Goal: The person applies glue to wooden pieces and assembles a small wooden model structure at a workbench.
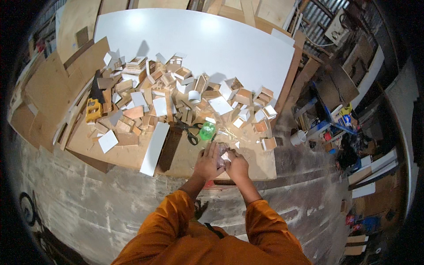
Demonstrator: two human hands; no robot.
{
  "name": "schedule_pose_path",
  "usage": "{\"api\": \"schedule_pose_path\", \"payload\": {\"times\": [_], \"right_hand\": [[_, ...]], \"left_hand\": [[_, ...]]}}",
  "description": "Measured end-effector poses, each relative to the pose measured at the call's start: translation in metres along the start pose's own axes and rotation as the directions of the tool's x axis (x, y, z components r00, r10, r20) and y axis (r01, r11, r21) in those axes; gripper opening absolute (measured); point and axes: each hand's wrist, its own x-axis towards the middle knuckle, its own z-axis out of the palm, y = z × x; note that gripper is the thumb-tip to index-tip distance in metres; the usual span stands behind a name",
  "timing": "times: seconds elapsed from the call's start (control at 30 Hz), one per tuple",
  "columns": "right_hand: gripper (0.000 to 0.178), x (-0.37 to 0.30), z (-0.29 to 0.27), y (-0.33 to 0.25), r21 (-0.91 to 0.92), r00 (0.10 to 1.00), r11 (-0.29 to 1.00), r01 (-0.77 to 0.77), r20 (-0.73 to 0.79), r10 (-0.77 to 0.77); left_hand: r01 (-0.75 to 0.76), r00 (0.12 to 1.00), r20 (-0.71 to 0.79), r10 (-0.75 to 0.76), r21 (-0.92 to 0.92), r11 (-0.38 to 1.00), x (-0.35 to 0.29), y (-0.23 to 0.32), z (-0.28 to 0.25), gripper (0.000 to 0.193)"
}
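Observation:
At the near edge of the workbench, my left hand [206, 165] lies with its fingers fairly straight along a small, crinkly, see-through plastic piece [222, 151], its thumb against it. My right hand [237, 166] is closed on the other side of the same piece, fingers bent. A small whitish bit shows between the hands; its kind is too small to make out. Just beyond my fingertips sits a green transparent object [207, 131], rounded like a bottle bottom. Black-handled scissors [192, 138] lie to the left of it.
Small wooden and white board boxes and offcuts [168, 97] pile across the bench. A handsaw with a yellow handle [93, 110] lies at left. A long white-edged board [154, 149] stands left of my hands. A white bucket [298, 138] and cluttered shelving are at right.

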Motion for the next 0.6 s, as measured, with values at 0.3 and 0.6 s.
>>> {"api": "schedule_pose_path", "payload": {"times": [0.3, 0.6], "right_hand": [[0.035, -0.002, 0.009, -0.012, -0.036, 0.994, 0.999, 0.028, -0.107, -0.031], [0.032, 0.016, 0.01, -0.017, -0.032, 0.987, 0.987, -0.157, -0.017, 0.157]], "left_hand": [[0.048, 0.995, 0.081, -0.052, 0.054, 0.997, 0.002, 0.005, -0.006, 0.086], [0.033, 0.999, 0.024, -0.034, 0.044, 0.998, 0.0, 0.004, -0.004, 0.081]]}}
